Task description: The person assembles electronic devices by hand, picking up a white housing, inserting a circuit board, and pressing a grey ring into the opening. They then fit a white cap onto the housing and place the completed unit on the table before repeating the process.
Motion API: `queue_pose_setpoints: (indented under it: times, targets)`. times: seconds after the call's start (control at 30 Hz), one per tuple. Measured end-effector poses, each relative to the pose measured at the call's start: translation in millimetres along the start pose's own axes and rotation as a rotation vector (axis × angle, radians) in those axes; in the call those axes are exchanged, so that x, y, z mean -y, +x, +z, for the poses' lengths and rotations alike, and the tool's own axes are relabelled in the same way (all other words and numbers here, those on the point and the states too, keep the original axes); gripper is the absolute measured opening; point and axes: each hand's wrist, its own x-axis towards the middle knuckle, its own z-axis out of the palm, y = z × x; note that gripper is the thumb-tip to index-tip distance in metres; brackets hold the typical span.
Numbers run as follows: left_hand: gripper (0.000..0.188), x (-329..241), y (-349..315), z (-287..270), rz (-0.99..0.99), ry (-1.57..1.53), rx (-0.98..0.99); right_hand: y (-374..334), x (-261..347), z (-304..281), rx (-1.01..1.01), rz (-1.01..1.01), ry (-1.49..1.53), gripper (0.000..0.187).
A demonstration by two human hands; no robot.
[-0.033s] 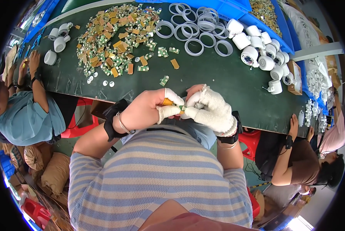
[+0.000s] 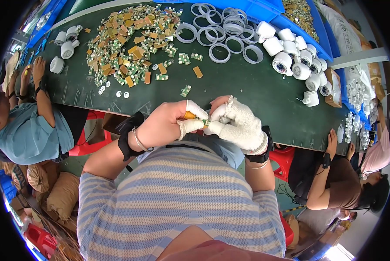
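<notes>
Close in front of my body, at the table's near edge, my two hands meet. My left hand [image 2: 169,121], with white covers on thumb and forefinger, pinches a small green circuit board [image 2: 206,122]. An orange-yellow piece [image 2: 189,115] shows between those fingers; whether it belongs to the board I cannot tell. In a white knitted glove with bare fingertips, my right hand [image 2: 238,124] is closed, its thumb and fingers at the board's right end. Its curled fingers hide what else may lie inside. A single loose circuit board [image 2: 186,91] lies on the table just beyond my hands.
A wide heap of small boards [image 2: 129,43] covers the dark green table [image 2: 160,93] at far left. White rings [image 2: 220,53] lie at the back, white camera housings [image 2: 300,71] at right beside a small carton [image 2: 333,87]. Blue bins [image 2: 251,11] stand behind. People sit on both sides.
</notes>
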Motion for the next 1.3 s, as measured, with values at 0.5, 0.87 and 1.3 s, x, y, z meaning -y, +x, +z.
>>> queue_pose_setpoints:
  times: [0.5, 0.87, 1.3]
  targets:
    - [0.020, 8, -1, 6, -0.023, -0.130, -0.037, 1, -6, 3, 0.017, 0.064, 0.110, 0.015]
    - [0.017, -8, -6, 7, 0.031, 0.252, -0.088, 4, -5, 1, 0.020, -0.114, -0.093, 0.012]
    - [0.020, -4, -15, 7, 0.164, 0.340, -0.203, 15, 12, 6, -0.150, -0.359, -0.422, 0.021]
